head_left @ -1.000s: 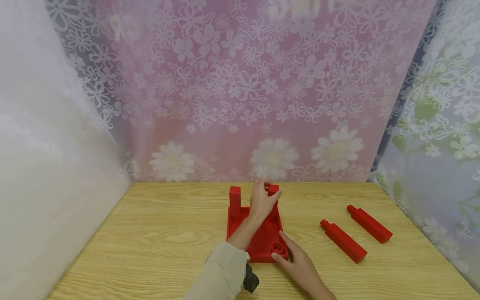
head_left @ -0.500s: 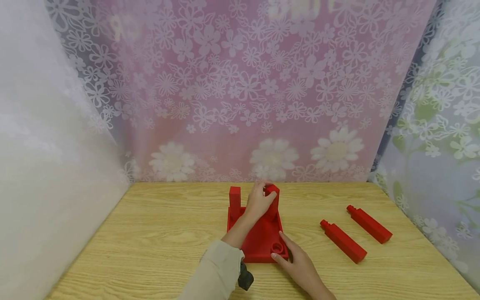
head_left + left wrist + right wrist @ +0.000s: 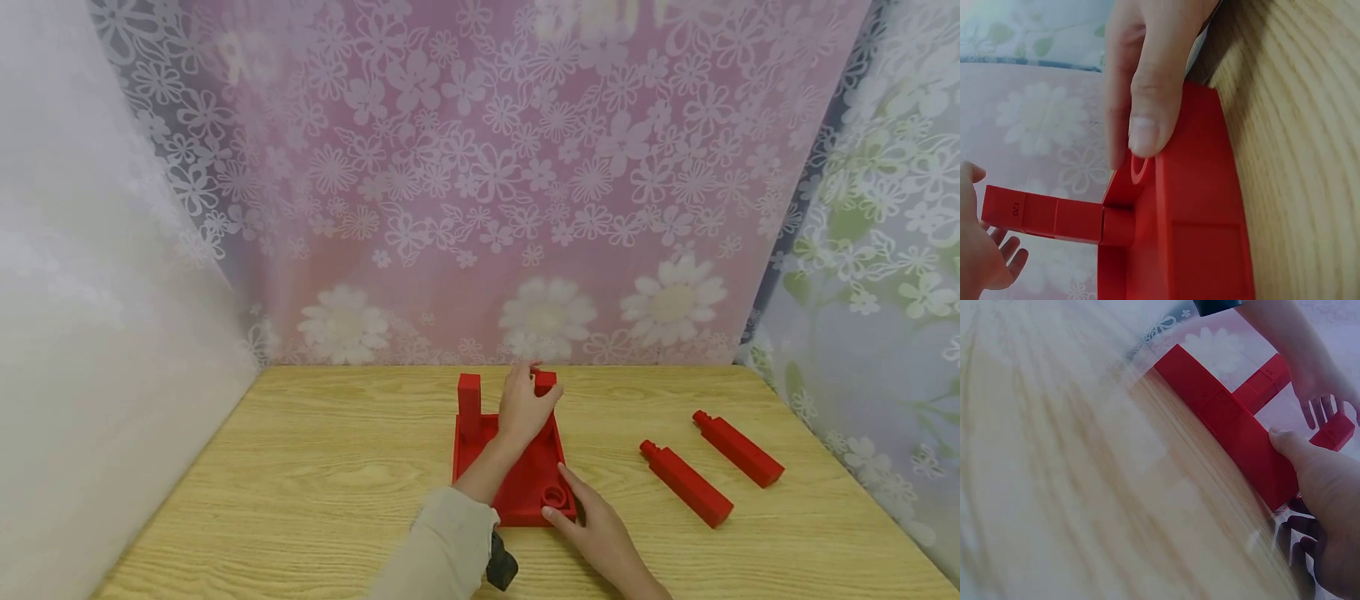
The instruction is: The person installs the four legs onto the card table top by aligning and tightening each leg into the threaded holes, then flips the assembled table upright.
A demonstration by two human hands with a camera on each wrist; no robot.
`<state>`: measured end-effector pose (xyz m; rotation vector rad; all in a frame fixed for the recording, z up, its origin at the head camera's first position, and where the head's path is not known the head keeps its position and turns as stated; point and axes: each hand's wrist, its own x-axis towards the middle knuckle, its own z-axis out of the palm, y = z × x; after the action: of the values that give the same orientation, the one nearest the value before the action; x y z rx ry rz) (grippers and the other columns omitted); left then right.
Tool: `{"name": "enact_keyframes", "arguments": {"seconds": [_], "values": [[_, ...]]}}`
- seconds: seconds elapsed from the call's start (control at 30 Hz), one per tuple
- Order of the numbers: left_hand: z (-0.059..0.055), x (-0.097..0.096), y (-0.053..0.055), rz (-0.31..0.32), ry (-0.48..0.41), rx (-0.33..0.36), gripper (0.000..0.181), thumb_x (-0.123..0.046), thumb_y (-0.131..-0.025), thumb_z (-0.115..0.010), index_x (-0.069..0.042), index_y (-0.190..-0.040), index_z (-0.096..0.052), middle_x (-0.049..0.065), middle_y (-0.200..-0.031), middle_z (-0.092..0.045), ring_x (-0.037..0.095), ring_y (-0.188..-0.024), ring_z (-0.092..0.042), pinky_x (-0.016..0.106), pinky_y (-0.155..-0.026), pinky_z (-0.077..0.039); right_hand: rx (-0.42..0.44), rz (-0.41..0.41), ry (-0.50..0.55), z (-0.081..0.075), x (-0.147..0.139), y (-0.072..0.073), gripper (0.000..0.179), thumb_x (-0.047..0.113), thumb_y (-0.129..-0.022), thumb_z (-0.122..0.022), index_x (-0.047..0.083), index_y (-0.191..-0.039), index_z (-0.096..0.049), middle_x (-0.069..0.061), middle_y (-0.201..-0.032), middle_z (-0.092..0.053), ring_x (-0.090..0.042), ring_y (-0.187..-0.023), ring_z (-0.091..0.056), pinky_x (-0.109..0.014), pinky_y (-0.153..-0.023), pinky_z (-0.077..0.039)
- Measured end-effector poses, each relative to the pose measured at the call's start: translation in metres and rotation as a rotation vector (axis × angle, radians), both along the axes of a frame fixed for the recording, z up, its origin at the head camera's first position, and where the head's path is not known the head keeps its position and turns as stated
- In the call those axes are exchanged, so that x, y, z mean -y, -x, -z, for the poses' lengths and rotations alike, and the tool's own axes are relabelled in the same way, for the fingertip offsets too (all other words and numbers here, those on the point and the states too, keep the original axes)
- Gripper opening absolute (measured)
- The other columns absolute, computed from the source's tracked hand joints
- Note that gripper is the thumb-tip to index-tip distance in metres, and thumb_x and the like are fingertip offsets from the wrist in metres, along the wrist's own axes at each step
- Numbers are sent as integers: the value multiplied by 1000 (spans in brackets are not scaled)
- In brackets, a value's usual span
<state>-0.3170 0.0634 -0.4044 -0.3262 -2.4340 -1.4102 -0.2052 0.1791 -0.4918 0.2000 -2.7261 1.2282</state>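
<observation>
A shallow, square red tray (image 3: 525, 518) with raised walls lies on the wooden table. At its far left corner a square red post (image 3: 469, 404) stands upright. My left hand (image 3: 522, 408) reaches across to a second red post (image 3: 1044, 212), upright at the far right corner, and has thumb and fingers around its top end; it bears the mark 120. The near right corner, with a round socket (image 3: 553, 497), is held by my right hand (image 3: 600, 533), thumb on the rim (image 3: 1279, 440) and fingers along the outside. My left forearm hides the near left corner.
Two loose red posts with narrow, notched round ends lie to the right, a nearer post (image 3: 686, 483) and a farther post (image 3: 738, 450). A flowered curtain (image 3: 547, 208) hangs behind the table (image 3: 322, 483), with cloth on both sides.
My left hand has twisted about the far right post's top, one way then back, and the post's top has turned with it. The right hand and the tray have stayed put.
</observation>
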Motion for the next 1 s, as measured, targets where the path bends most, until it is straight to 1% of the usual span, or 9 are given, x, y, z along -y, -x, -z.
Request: {"name": "enact_keyframes", "arguments": {"seconds": [0.1,0.17,0.23,0.4,0.53,0.67,0.77,1.0], "values": [[3,-4,-2,-54,-40,-9,51,-35,-82,-68,-8,-120,-49,1,-108,-51,19,-98,-50,33,-77,-46,-6,-1,2,1,0,0,76,50,-80,-65,8,-139,-42,-15,-133,-46,-33,-121,-43,-51,-95,-34],[5,-6,-3,-81,-56,-18,50,-36,-82,-69,-8,-117,-47,1,-106,-51,19,-95,-51,31,-74,-46,-11,-2,4,1,0,0,75,49,-80,-65,8,-138,-42,-15,-133,-46,-32,-121,-43,-51,-95,-34],[7,-6,-3,-91,-69,-22,48,-37,-83,-68,-9,-115,-47,2,-105,-51,19,-92,-52,30,-73,-46,-13,-4,7,1,-1,0,75,48,-80,-66,8,-138,-42,-14,-133,-46,-32,-121,-43,-51,-96,-34],[9,-5,-3,-65,-84,-29,43,-35,-85,-66,-9,-114,-49,2,-105,-52,20,-92,-53,32,-75,-47,-9,-5,9,0,0,-1,75,48,-80,-66,8,-139,-42,-15,-133,-46,-32,-121,-43,-51,-95,-34],[8,-3,-2,-51,-54,-31,38,-29,-87,-64,-7,-116,-54,4,-110,-52,20,-97,-52,33,-77,-47,-5,1,-1,-1,0,-1,75,49,-80,-65,9,-139,-42,-15,-133,-46,-33,-120,-43,-51,-95,-35],[7,-1,-1,-36,-8,-48,30,-23,-89,-60,-10,-115,-60,6,-113,-52,22,-98,-52,35,-80,-47,-1,5,-10,-1,0,0,75,49,-80,-65,9,-139,-42,-15,-133,-47,-33,-120,-43,-51,-94,-35],[7,1,0,-17,10,-55,27,-21,-89,-57,-13,-114,-63,5,-113,-53,23,-100,-51,37,-82,-45,0,5,-10,-1,1,0,74,49,-80,-65,9,-138,-42,-15,-132,-47,-33,-120,-44,-52,-94,-35],[5,3,0,10,20,-57,27,-19,-91,-49,-17,-112,-66,1,-113,-54,19,-102,-49,37,-83,-43,1,3,-7,-1,0,0,74,48,-80,-65,9,-138,-43,-14,-132,-47,-33,-120,-44,-52,-94,-36]]}}
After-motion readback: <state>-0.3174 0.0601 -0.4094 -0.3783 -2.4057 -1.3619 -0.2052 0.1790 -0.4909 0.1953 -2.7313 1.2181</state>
